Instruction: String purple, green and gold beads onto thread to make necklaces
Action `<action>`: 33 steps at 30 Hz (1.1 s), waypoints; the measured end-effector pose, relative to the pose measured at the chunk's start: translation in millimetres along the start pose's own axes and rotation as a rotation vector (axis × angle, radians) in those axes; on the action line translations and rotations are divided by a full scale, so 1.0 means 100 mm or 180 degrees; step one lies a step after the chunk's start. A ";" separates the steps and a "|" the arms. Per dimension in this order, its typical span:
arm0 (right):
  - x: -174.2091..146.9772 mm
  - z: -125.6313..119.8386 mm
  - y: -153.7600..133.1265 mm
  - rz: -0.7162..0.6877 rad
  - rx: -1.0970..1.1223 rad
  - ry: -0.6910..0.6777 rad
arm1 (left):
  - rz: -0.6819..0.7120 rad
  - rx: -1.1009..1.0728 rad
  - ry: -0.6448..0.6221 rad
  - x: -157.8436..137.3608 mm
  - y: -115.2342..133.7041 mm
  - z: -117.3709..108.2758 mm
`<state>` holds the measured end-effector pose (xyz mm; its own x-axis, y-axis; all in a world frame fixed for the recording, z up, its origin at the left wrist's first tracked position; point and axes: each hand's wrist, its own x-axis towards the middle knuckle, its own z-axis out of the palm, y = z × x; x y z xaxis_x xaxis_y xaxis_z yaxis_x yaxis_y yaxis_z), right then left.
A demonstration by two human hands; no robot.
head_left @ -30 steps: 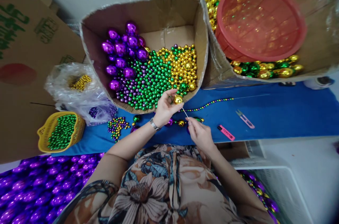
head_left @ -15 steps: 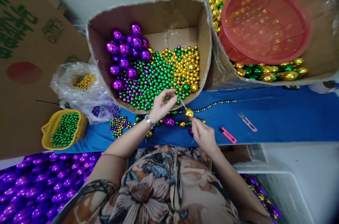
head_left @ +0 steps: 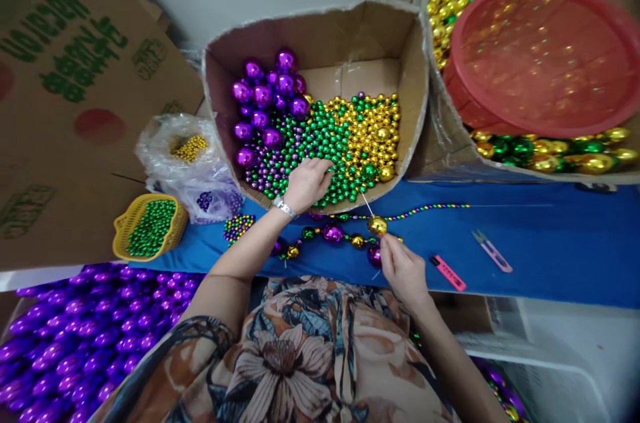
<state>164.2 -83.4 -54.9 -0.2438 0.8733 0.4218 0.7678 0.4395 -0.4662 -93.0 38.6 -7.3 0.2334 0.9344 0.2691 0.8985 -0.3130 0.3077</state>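
My left hand (head_left: pixel 309 184), with a watch at the wrist, is over the near part of the cardboard box (head_left: pixel 385 30), among small green beads (head_left: pixel 327 130). Its fingers are curled closed, and whatever lies between them is hidden. My right hand (head_left: pixel 404 270) pinches a large gold bead (head_left: pixel 377 225) in front of the box. From this bead a thin pale needle (head_left: pixel 367 203) sticks up toward the box. Below the box rim lies a strand with large purple beads (head_left: pixel 333 232), gold ones and green ones, partly behind my left forearm.
Large purple balls (head_left: pixel 263 96) and small gold beads (head_left: pixel 370 126) share the box. On the blue cloth (head_left: pixel 550 230) lie a pink cutter (head_left: pixel 449 273), thread snips (head_left: pixel 493 251) and a small-bead strand (head_left: pixel 435 210). A yellow basket (head_left: pixel 120 236) stands left, a red basin (head_left: pixel 460 76) right.
My left hand has left the needle tip and moved down into the beads in the box, its fingers curling. My right hand still holds the gold bead. The view has shifted left.
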 end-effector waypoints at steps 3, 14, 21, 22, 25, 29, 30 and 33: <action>-0.02 0.03 0.01 -0.0044 0.0057 -0.0040 | -0.0392 0.0508 -0.0045 -0.18 -0.30 -0.21; 0.06 0.00 -0.05 0.0042 0.0068 -0.0290 | -0.1228 0.1070 -0.0419 -0.37 -0.81 -0.24; 0.01 -0.08 -0.05 0.0144 0.0082 -0.0248 | -0.1381 0.0918 -0.0507 -0.31 -0.83 -0.24; 0.01 -0.08 -0.06 0.0123 0.0081 -0.0241 | -0.1379 0.0902 -0.0513 -0.31 -0.83 -0.24; 0.00 -0.10 -0.08 0.0059 0.0052 -0.0213 | -0.1412 0.0824 -0.0468 -0.33 -0.82 -0.22; 0.00 -0.15 -0.07 -0.0009 -0.0036 -0.0137 | -0.1438 0.0615 -0.0240 -0.37 -0.80 -0.21; 0.00 -0.17 -0.06 -0.0041 -0.0056 -0.0104 | -0.1398 0.0542 -0.0116 -0.39 -0.78 -0.22; 0.00 -0.20 -0.04 -0.0112 -0.0104 -0.0051 | -0.1174 0.0092 0.0394 -0.41 -0.71 -0.29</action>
<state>173.4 -89.5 -37.4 -0.2802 0.8609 0.4248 0.7775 0.4630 -0.4256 -177.5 17.7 -13.6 -0.1525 0.9551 0.2539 0.9242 0.0468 0.3790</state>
